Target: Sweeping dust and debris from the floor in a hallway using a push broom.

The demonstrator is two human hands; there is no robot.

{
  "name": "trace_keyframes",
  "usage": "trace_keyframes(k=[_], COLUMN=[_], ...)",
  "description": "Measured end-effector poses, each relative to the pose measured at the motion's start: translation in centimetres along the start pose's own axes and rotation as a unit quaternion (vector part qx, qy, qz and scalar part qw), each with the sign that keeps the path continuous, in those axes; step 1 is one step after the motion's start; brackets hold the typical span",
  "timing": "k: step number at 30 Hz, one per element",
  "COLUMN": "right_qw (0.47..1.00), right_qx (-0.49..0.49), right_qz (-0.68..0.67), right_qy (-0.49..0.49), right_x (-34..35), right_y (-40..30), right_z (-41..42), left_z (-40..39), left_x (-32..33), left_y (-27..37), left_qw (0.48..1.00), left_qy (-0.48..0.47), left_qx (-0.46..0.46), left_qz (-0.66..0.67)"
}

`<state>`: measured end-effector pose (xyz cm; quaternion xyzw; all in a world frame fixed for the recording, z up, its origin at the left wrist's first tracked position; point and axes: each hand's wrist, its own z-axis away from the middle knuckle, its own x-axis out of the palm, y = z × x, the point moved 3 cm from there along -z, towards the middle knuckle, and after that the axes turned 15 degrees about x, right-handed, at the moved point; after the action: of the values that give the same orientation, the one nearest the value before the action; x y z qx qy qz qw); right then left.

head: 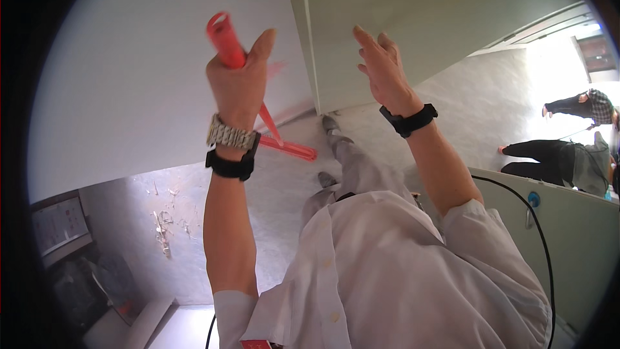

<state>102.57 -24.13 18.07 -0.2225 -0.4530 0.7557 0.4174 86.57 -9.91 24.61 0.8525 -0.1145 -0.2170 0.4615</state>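
My left hand (pixel 237 82) is wrapped around the red handle (pixel 226 41) of a long-handled floor tool, with the thumb pointing up. The handle slants down past my wrist to a long, narrow red head (pixel 290 149) on the floor by my feet. Whether the head is a broom or a squeegee cannot be made out. Apart from the tool, my right hand (pixel 387 72) is raised in the air in front of a pale panel (pixel 387 5). Its fingers are spread and it holds nothing. Both wrists wear black bands, the left one also a metal watch.
Peelings and scraps (pixel 164 232) lie on the grey floor to the left. A white surface (pixel 140 72) rises ahead on the left. Dark bags (pixel 82 286) stand at lower left. To the right are a door with a handle (pixel 531 208), a black cable (pixel 537 232) and two people (pixel 557 160).
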Motion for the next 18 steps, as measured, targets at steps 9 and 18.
trace_keyframes(k=[9,18], right_qw=[0.997,0.99], right_qx=[0.041,-0.004], right_qz=[0.064,0.133], right_qy=[-0.015,-0.053], right_x=[-1.6,-2.8], right_y=[3.9,4.4], right_z=[-0.8,-0.4], left_z=[7.7,14.2], left_x=[-9.7,-11.0], left_y=[-1.1,1.5], left_qw=[0.992,0.974], left_qy=[0.12,0.206], left_qx=[-0.027,-0.023], left_qz=[-0.019,-0.095])
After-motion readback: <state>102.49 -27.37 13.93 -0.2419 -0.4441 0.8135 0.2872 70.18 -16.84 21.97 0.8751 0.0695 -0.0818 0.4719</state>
